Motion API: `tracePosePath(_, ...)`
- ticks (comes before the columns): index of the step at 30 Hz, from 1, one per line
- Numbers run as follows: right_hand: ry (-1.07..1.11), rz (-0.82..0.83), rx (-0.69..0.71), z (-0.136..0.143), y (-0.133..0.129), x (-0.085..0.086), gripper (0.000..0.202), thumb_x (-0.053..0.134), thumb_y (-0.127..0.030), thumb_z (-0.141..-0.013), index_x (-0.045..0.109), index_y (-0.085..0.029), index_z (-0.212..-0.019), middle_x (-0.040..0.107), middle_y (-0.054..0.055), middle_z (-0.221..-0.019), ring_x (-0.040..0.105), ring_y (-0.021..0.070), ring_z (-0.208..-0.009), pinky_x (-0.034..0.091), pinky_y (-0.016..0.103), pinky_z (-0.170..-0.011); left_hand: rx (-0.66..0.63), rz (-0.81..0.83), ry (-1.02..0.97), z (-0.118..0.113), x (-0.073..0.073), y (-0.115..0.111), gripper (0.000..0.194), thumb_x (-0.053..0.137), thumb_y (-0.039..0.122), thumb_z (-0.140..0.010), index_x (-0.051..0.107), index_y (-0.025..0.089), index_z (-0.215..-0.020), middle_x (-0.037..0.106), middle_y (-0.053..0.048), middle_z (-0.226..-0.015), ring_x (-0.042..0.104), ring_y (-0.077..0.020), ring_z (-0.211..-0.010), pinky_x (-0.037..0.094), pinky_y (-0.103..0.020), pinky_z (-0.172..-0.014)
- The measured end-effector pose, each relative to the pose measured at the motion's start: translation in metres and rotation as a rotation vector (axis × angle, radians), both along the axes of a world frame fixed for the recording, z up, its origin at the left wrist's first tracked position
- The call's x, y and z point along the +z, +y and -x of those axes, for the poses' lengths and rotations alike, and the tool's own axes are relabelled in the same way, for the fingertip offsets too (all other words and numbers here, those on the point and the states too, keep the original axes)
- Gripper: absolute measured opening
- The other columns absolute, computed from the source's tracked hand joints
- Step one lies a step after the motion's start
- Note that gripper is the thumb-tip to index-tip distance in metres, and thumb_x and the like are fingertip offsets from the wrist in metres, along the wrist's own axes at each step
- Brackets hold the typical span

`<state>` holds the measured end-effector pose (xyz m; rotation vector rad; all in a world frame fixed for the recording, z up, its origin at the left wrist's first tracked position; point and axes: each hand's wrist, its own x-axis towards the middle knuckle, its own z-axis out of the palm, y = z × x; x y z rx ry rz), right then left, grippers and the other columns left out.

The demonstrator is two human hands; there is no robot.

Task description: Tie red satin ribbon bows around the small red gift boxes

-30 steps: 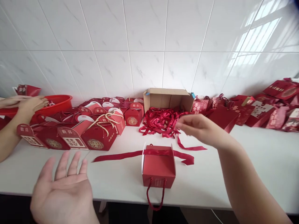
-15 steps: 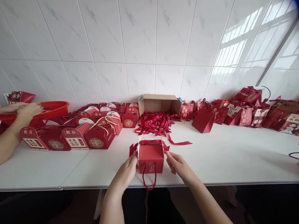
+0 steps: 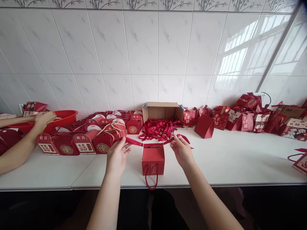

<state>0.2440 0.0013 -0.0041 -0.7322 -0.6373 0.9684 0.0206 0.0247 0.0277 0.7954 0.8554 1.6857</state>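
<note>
Two hands: the left hand [image 3: 117, 156] and the right hand [image 3: 182, 150] each pinched one side of a dark red ribbon [image 3: 134, 141], which spanned the far part of the box's top.
Red box: the box [image 3: 153, 155] stood between the hands, near the worktop's front edge, its twisted rope handle [image 3: 151, 188] hanging down at that edge.
Worktop: the white worktop [image 3: 230, 163] ran across the whole view, with a seam slanting to the front edge left of the box.
Wall: glossy white tiles [image 3: 141, 48] with grey veining rose behind, topped by a border [image 3: 141, 5] of bamboo drawings; barred window light shone on the right.
Middle back: an open cardboard carton [image 3: 161, 111] faced forward, and a tangled ribbon pile [image 3: 157, 129] spilled from it.
Left side: printed red boxes [image 3: 83, 147] crowded together; beyond them, another person's hands [image 3: 45, 118] were at a red basin [image 3: 66, 119], their grip unclear.
Right side: a plain red box [image 3: 205, 126] stood before a row of decorated boxes [image 3: 247, 122] along the wall.
</note>
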Motion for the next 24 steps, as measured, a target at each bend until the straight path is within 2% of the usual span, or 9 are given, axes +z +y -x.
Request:
tracePosePath(5,-0.048,-0.020,-0.059,-0.008,0.001,0.003,0.038,0.084,-0.041,-0.055,0.054,-0.018,-0.064,0.053,-0.005,-0.060,0.050,0.0083,-0.053,0.043,0.023,-0.054,0.032,-0.038,0.095,-0.003,0.008,-0.002,0.037,0.083,0.033,-0.049,0.060,0.016,-0.072,0.060,0.002,-0.068,0.060,-0.0118,-0.063,0.044,-0.021,-0.058)
tracePosePath(10,-0.118,-0.016,-0.087,-0.014,-0.002,0.011,0.037,0.083,-0.040,-0.058,0.055,-0.017,-0.064,0.055,-0.005,-0.058,0.051,0.0085,-0.054,0.042,0.023,-0.055,0.031,-0.050,0.186,-0.006,0.014,-0.006,0.037,0.082,0.037,-0.052,0.064,0.015,-0.075,0.063,-0.001,-0.073,0.061,-0.0131,-0.068,0.046,-0.022,-0.059)
tracePosePath(14,-0.139,-0.012,-0.088,-0.017,-0.006,0.017,0.036,0.083,-0.042,-0.059,0.056,-0.018,-0.064,0.057,-0.003,-0.060,0.053,0.0098,-0.055,0.043,0.024,-0.056,0.033,-0.069,0.266,-0.008,0.013,-0.005,0.038,0.080,0.042,-0.056,0.066,0.014,-0.077,0.065,-0.005,-0.082,0.060,-0.0145,-0.073,0.049,-0.023,-0.060)
tracePosePath(18,-0.187,-0.058,-0.078,-0.019,-0.009,0.023,0.036,0.079,-0.046,-0.063,0.056,-0.018,-0.064,0.056,-0.003,-0.060,0.054,0.0110,-0.058,0.044,0.025,-0.058,0.099,-0.117,0.280,-0.009,0.014,-0.004,0.038,0.077,0.046,-0.058,0.066,0.014,-0.074,0.062,-0.002,-0.074,0.057,-0.0127,-0.065,0.051,-0.025,-0.060)
tracePosePath(21,-0.284,-0.083,-0.091,-0.022,-0.010,0.030,0.035,0.075,-0.047,-0.067,0.058,-0.017,-0.062,0.056,-0.002,-0.061,0.053,0.0109,-0.058,0.044,0.025,-0.060,0.114,-0.142,0.322,-0.010,0.021,-0.003,0.035,0.077,0.046,-0.060,0.068,0.015,-0.072,0.065,-0.001,-0.073,0.055,-0.0115,-0.063,0.049,-0.024,-0.061)
tracePosePath(24,-0.404,-0.115,-0.135,-0.026,-0.008,0.042,0.033,0.073,-0.047,-0.068,0.061,-0.017,-0.066,0.058,-0.001,-0.064,0.053,0.0119,-0.059,0.044,0.026,-0.060,0.138,-0.177,0.369,-0.010,0.030,-0.002,0.035,0.076,0.045,-0.061,0.072,0.017,-0.080,0.068,-0.002,-0.081,0.055,-0.0112,-0.064,0.047,-0.024,-0.061)
